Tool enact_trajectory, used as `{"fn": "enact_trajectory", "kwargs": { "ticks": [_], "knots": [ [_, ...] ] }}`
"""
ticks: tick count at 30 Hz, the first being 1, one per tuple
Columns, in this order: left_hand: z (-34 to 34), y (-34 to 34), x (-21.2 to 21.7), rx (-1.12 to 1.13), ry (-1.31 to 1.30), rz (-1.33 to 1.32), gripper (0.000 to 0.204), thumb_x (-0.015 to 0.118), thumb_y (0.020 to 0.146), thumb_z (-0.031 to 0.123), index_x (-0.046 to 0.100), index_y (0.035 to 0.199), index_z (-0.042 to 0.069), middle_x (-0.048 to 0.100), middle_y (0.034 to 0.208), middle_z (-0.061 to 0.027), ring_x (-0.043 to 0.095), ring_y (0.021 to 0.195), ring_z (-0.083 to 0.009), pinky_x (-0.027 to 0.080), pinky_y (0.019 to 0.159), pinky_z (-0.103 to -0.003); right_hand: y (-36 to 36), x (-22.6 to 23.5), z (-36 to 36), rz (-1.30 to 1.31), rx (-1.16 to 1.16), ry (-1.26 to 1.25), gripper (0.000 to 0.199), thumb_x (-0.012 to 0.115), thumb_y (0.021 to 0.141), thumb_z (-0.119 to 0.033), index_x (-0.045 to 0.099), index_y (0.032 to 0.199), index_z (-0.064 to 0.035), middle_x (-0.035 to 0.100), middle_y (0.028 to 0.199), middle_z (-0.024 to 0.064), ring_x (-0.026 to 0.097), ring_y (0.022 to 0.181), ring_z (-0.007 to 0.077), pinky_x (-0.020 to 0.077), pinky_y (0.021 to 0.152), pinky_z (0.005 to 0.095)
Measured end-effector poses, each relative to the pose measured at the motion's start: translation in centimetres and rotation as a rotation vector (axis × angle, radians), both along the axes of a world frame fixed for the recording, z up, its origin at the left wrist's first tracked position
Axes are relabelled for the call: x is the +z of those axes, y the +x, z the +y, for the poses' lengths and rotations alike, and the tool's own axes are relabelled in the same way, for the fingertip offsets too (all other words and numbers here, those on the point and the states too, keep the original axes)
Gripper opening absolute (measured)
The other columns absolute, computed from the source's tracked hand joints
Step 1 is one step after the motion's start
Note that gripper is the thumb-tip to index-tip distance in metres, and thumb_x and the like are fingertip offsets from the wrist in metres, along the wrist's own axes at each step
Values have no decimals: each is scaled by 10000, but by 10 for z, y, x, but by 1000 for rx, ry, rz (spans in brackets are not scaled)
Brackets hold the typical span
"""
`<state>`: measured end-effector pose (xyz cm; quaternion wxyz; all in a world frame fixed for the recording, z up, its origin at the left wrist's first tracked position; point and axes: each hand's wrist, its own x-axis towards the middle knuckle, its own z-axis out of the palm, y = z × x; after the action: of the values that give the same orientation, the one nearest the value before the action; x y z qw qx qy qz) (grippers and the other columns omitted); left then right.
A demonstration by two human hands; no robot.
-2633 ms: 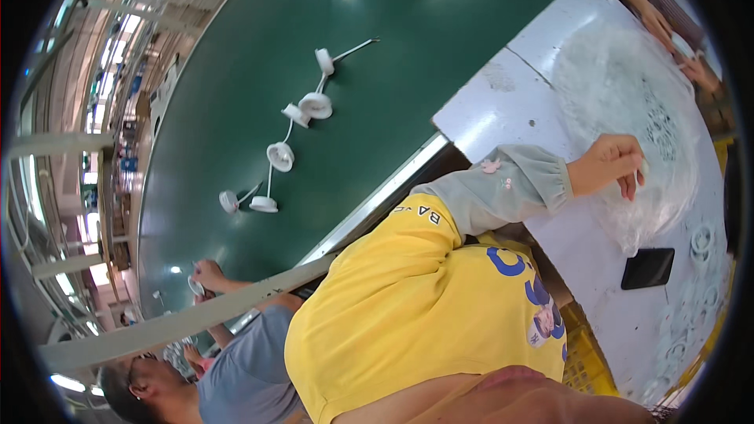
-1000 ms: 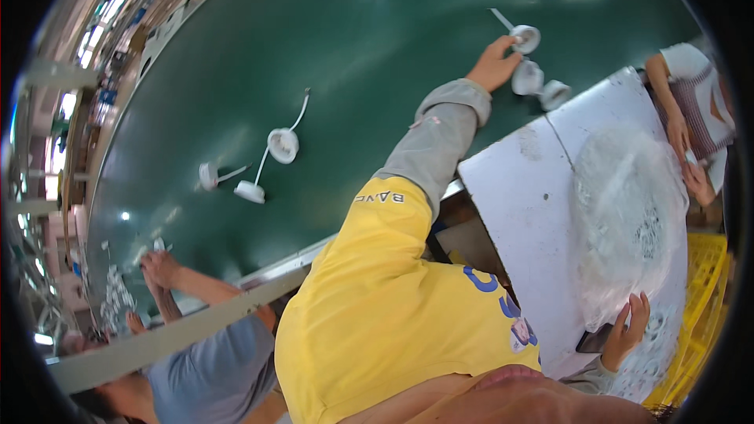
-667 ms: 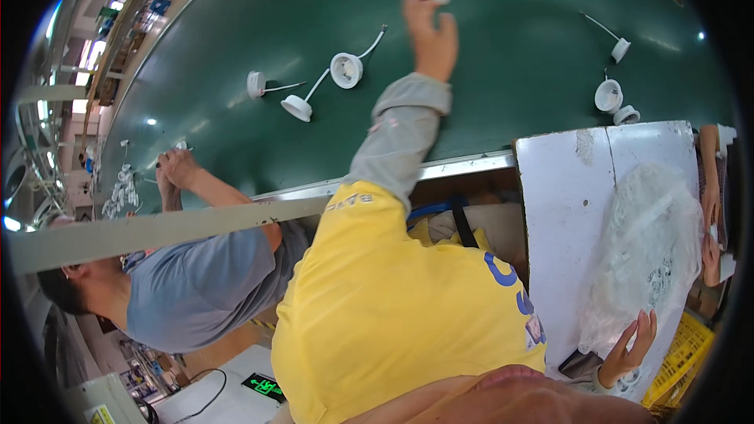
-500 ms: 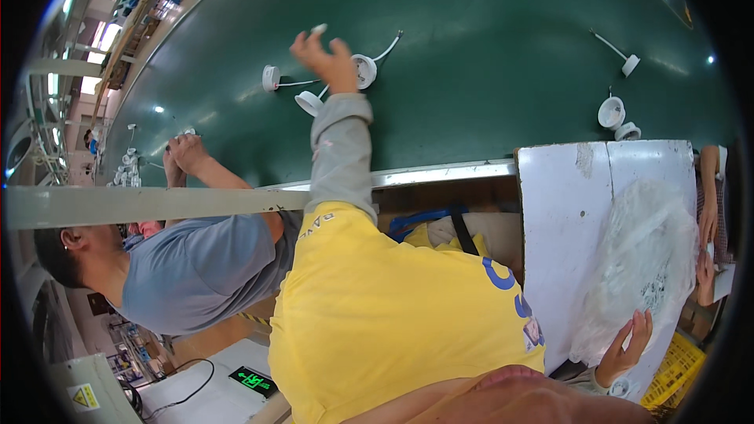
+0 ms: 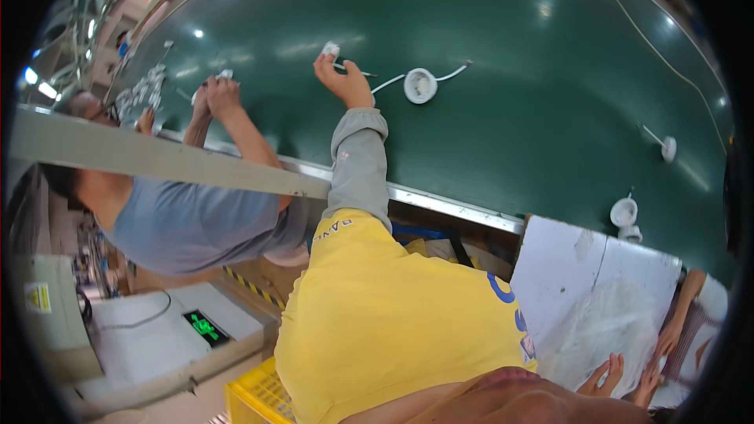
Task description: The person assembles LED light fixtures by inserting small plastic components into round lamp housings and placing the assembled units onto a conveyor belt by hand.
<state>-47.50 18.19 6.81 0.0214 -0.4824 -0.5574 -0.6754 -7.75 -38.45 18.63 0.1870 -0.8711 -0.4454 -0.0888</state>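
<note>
My left hand (image 5: 343, 85) reaches out over the green tabletop at the end of a grey sleeve. Its fingertips are at a small white round fitting (image 5: 331, 49) and seem closed on it; a short white cable shows beside the thumb. To the right of that hand lies a white round cup-shaped fitting (image 5: 420, 86) with a cable. Another white cable (image 5: 389, 83) runs partly behind my wrist. Down at the lower right, my right hand (image 5: 603, 378) has its fingers stretched apart beside a clear plastic bag (image 5: 609, 330), apparently holding nothing.
More white fittings (image 5: 624, 210) lie on the green table (image 5: 518, 133) at right, near a white board (image 5: 558, 255). On the left a co-worker (image 5: 208, 204) handles a small part by a pile of white parts (image 5: 143, 90). A pale beam (image 5: 173, 159) crosses there. Another person's hands (image 5: 667, 339) are by the bag.
The view has turned, so the table contents appear shifted. My left hand has moved from above the fittings to the leftmost one. My right hand stays by the bag, with another person's hands now closer.
</note>
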Motion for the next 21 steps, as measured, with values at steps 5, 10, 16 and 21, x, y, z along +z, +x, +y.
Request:
{"fn": "enact_trajectory", "kwargs": {
  "ticks": [5,10,16,21],
  "knots": [
    [4,-24,-39,-38,-441,-352,458,567,701,7,412,1130,-23,337,1229,-206,328,1182,-348,256,993,-401,24,-12,25,59,166,-71,207,458,872,-14,514,1054,67,506,1105,232,464,1101,345,377,905,387],
    [11,-11,-29,56,-300,-72,644,540,705,39,251,1277,-27,219,1318,-245,203,1258,-357,189,1034,-387,19,-17,25,22,129,-122,193,458,868,-4,524,1033,69,507,1104,235,481,1075,348,376,904,387],
    [58,-34,-42,250,-307,-86,674,525,702,78,252,1312,-8,217,1361,-234,153,1295,-357,159,1051,-401,33,-62,10,-40,94,160,114,602,796,-34,606,869,53,599,893,202,584,834,317,481,756,388],
    [68,-43,-26,-30,-771,-246,672,546,704,155,281,1313,51,287,1327,-214,171,1289,-359,189,1031,-445,-6,5,52,-80,155,-90,96,593,796,-22,606,854,52,595,878,206,580,823,325,479,751,378]
  ]
}}
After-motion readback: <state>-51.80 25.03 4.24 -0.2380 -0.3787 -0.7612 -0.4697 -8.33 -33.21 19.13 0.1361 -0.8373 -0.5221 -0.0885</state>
